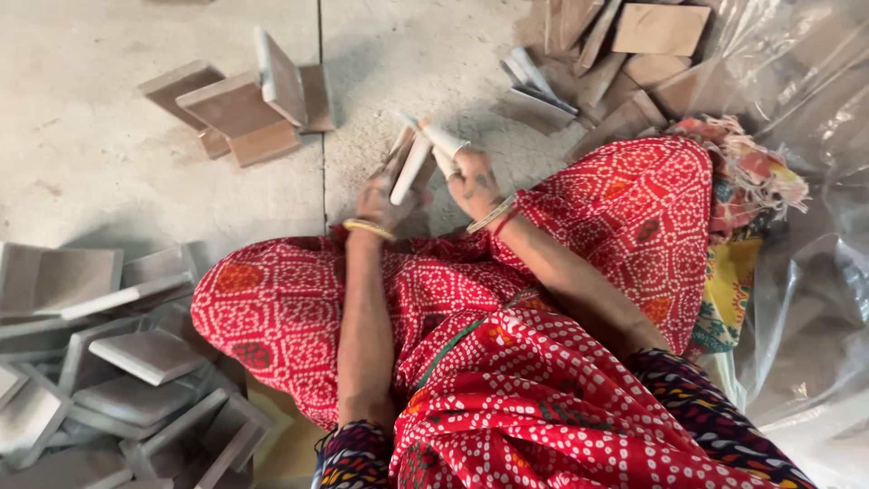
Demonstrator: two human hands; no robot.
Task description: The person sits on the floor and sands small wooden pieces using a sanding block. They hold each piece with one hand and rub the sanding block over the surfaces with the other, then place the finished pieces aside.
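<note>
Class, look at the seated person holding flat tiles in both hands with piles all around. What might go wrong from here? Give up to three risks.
1. The left hand and right hand are bare on the held tiles, so hard edges might nick fingers.
2. The tiles sit tilted above the concrete floor; a slip could chip them.
3. The grey tile pile is loosely stacked by the knee and might slide.

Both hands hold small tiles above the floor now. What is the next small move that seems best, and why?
Probably the left hand should lay its tile on the small pile on the floor to the left. The right hand holds another tile against it, that pile lies close ahead, and larger heaps lie further off.
</note>
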